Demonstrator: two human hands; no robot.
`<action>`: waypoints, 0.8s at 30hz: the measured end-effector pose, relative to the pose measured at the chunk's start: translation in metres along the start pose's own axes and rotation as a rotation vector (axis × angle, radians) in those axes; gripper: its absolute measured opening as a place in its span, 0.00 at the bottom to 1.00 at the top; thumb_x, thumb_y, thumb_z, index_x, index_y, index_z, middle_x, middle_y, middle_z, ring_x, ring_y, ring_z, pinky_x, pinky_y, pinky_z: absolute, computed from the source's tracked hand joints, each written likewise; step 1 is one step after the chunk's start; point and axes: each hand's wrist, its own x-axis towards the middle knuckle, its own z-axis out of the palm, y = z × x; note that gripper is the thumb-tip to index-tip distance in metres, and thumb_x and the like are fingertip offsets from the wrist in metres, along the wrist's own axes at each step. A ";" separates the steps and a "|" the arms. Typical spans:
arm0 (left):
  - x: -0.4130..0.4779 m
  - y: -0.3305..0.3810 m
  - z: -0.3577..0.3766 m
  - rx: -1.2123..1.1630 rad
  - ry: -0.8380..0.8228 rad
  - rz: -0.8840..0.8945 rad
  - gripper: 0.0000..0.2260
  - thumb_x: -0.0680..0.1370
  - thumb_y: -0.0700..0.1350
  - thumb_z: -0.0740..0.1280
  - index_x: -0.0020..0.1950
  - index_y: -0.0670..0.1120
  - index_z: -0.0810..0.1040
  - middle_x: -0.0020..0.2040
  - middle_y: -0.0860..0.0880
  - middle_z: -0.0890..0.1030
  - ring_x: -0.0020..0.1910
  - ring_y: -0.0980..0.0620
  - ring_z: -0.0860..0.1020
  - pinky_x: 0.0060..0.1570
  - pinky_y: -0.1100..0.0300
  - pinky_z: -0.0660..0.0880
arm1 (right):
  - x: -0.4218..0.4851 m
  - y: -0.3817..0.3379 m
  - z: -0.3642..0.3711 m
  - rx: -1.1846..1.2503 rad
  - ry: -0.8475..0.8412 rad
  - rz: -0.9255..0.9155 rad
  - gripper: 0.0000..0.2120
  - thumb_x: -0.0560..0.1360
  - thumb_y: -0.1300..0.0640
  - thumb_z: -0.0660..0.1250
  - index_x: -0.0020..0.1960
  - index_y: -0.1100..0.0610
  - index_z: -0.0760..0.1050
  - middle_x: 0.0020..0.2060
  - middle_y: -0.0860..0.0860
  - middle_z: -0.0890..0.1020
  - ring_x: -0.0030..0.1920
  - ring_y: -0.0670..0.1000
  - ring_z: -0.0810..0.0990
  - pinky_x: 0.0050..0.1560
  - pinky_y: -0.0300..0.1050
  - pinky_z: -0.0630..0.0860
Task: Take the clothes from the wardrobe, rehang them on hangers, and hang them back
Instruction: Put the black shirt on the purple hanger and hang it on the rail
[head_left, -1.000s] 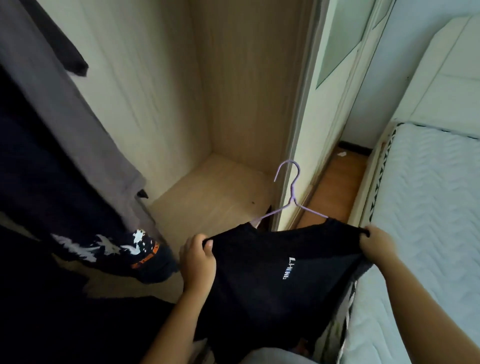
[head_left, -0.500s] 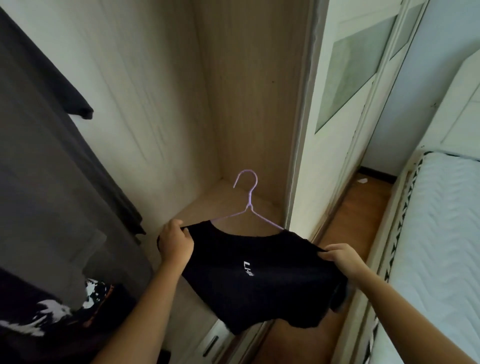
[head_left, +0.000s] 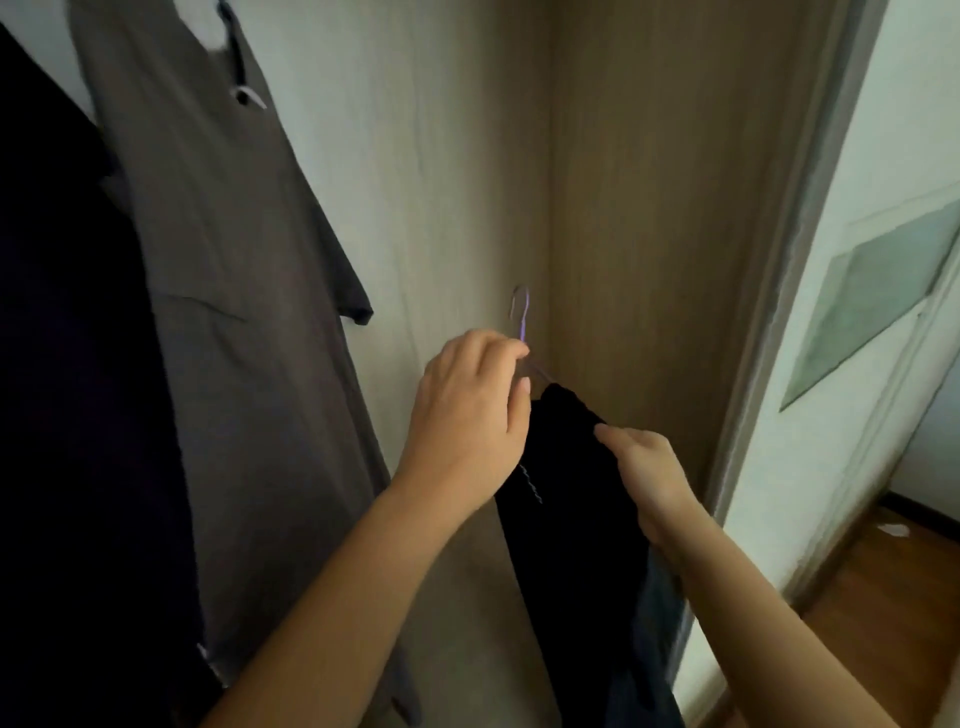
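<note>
1. The hanger (head_left: 522, 317) is thin wire with a smooth lilac coating; whether that is plastic or paint cannot be told.
2. The black T-shirt (head_left: 571, 499) is soft, matt cloth.
3. The grey garment (head_left: 223, 291) is matt cloth that creases lightly. The dark garment (head_left: 62, 364) beside it is matt cloth too.
4. The wardrobe back wall (head_left: 426, 182) is pale wood-grain board, smooth and matt. The side wall (head_left: 649, 208) has a darker, browner grain.
5. The door panel (head_left: 872, 291) looks like frosted greenish glass in a smooth white surround.
6. The floor (head_left: 883, 597) is orange-brown wood with a slight sheen.
</note>
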 end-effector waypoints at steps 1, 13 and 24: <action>0.007 0.000 -0.015 0.051 0.054 0.022 0.13 0.75 0.45 0.57 0.54 0.42 0.75 0.52 0.45 0.78 0.53 0.46 0.76 0.53 0.55 0.71 | 0.003 -0.012 0.007 0.002 -0.017 -0.043 0.11 0.76 0.55 0.62 0.47 0.62 0.77 0.27 0.54 0.70 0.25 0.51 0.69 0.28 0.41 0.62; 0.070 -0.013 -0.142 0.330 0.520 0.153 0.09 0.73 0.40 0.63 0.51 0.43 0.79 0.56 0.45 0.80 0.61 0.49 0.69 0.58 0.55 0.64 | -0.010 -0.133 0.058 -0.004 0.054 -0.578 0.19 0.78 0.52 0.60 0.30 0.56 0.65 0.15 0.46 0.65 0.16 0.43 0.62 0.18 0.34 0.57; 0.084 -0.047 -0.167 0.127 0.602 -0.008 0.15 0.73 0.46 0.60 0.56 0.44 0.78 0.58 0.46 0.76 0.58 0.53 0.71 0.60 0.62 0.66 | -0.017 -0.224 0.100 0.023 0.044 -0.815 0.19 0.77 0.52 0.60 0.29 0.55 0.64 0.18 0.46 0.65 0.20 0.45 0.63 0.23 0.38 0.58</action>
